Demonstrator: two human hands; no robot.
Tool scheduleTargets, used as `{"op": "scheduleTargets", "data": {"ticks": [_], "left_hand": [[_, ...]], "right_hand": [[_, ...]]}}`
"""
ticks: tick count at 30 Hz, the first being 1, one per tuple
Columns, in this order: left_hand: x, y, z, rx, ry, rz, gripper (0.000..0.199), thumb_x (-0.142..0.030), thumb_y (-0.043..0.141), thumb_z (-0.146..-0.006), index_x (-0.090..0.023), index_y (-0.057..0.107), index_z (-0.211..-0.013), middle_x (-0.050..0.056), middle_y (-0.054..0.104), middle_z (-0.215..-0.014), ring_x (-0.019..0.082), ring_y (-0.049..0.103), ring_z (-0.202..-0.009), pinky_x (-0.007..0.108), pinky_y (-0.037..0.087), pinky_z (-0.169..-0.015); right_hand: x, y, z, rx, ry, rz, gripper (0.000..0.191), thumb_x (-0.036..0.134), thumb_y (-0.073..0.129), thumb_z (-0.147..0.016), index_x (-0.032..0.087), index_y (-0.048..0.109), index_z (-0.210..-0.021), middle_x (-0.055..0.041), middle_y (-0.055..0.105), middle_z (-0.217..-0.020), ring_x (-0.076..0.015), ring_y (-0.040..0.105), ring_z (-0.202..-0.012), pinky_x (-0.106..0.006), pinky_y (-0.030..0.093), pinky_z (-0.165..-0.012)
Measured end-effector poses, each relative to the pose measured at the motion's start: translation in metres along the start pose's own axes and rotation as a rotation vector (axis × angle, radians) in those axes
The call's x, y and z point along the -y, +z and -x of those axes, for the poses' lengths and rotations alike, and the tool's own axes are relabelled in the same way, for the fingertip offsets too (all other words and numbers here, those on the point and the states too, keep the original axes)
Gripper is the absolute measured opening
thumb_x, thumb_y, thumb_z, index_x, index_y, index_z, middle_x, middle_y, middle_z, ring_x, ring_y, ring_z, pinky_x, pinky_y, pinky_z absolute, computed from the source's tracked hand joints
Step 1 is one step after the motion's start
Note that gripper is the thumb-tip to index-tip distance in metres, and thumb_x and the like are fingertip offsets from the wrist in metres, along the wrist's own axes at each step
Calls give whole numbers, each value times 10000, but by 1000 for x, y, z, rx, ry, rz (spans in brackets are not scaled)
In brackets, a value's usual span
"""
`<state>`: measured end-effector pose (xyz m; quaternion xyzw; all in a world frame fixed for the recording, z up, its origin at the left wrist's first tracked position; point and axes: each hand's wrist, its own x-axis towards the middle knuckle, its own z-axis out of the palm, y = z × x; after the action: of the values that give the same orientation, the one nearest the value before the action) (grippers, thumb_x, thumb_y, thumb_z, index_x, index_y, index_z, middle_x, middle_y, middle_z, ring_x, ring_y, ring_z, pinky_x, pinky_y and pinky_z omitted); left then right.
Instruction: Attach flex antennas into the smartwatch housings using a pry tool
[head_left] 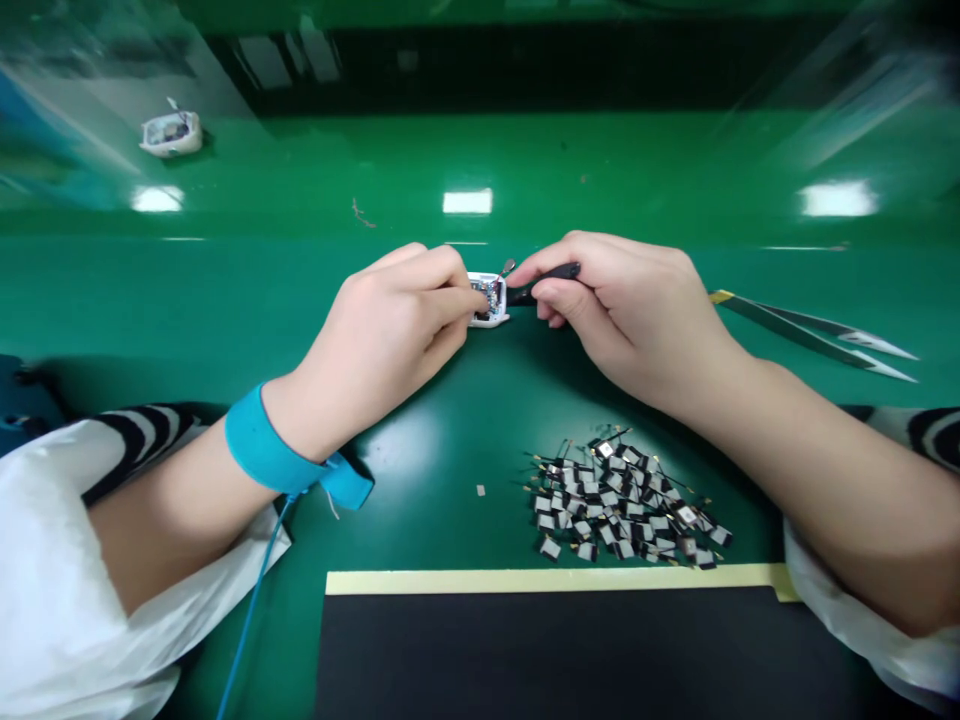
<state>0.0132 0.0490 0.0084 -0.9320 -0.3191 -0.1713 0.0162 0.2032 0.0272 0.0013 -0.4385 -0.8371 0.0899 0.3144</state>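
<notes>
Near the middle of the green mat, my left hand [409, 320] is closed on a small white device casing [491, 318] with an exposed circuit board. Its fingers cover the casing's left part. On the other side, my right hand [615, 300] pinches a slim black tool [559, 273], whose end meets the right edge of the casing; the tip is too small to make out. A small dark round part [508, 267] on a lead stands at the casing's top edge. Below my right hand lies a pile of small antenna-like modules [619, 500] with grey square faces and thin black leads.
Metal tweezers [817, 330] lie to the right of my right hand. Another open white casing [172, 134] sits at the far left. A tiny pale square [481, 490] lies left of the pile. Yellow tape [525, 581] edges a black mat [547, 650]. A blue wrist strap [270, 440] trails a cord.
</notes>
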Motion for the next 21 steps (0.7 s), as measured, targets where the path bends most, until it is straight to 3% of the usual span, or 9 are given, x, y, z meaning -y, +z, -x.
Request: {"op": "scheduleTargets", "data": {"ticks": [5, 9, 21], "left_hand": [[-1, 0, -1, 4, -17, 33, 202, -202, 403, -833, -202, 595, -772, -3, 537, -750, 133, 530, -710, 261, 427, -611], [-1, 0, -1, -7, -13, 21, 212, -197, 406, -826, -198, 599, -739, -4, 540, -740, 132, 537, -709, 255, 433, -599], [-2, 0, -2, 37, -12, -23, 236, -170, 378, -820, -157, 589, -716, 16, 527, -734, 136, 524, -719, 253, 433, -617]], "right_hand": [[4, 2, -5, -129, 46, -143, 206, 237, 411, -883, 136, 562, -784, 35, 535, -575, -51, 507, -534, -172, 397, -531], [6, 7, -8, -103, 18, -147, 243, 233, 368, -897, 149, 536, -742, 39, 519, -551, -48, 489, -495, -179, 379, -506], [12, 15, -9, -142, -102, 225, 264, 265, 347, -895, 178, 501, -699, 16, 564, -591, -77, 515, -531, -198, 343, -474]]}}
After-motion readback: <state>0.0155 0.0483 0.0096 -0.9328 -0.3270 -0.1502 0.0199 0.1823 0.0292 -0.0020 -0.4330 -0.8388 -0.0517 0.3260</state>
